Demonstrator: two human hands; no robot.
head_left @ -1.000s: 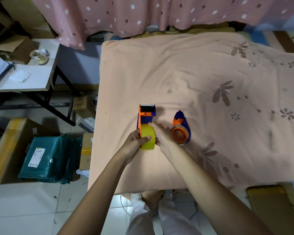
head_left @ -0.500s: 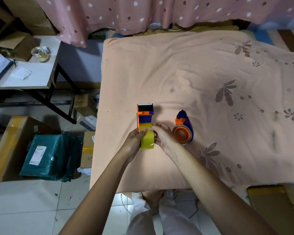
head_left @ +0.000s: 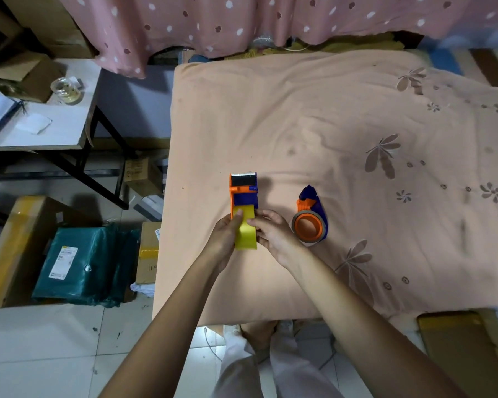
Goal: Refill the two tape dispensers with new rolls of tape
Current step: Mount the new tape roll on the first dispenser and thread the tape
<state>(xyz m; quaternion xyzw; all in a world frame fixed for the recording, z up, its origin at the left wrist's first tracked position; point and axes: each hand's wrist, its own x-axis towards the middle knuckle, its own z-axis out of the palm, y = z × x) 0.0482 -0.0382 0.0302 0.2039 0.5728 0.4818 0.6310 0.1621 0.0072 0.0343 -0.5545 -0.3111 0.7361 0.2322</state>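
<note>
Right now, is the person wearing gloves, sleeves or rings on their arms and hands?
No. The left hand and right hand are bare, with no gloves. Both forearms are bare too: no sleeves, watch or bracelet show. No rings are visible on the fingers.

Single head-worn wide-angle view, looking forward and steeply down.

Camera sits above the near edge of the peach floral-print bed cover [head_left: 342, 116], facing across it toward the pink dotted curtain [head_left: 242, 21] at the top of frame. Both forearms enter from the bottom edge and meet close below the lens; the left hand [head_left: 223, 239] and right hand [head_left: 273, 234] sit just left of frame centre. Strong barrel distortion bends the edges. Left side takes in the white tiled floor [head_left: 55, 340] and a white side counter [head_left: 41, 133]. The person's own legs show at the bottom. No second view, so nothing is shared.
</note>
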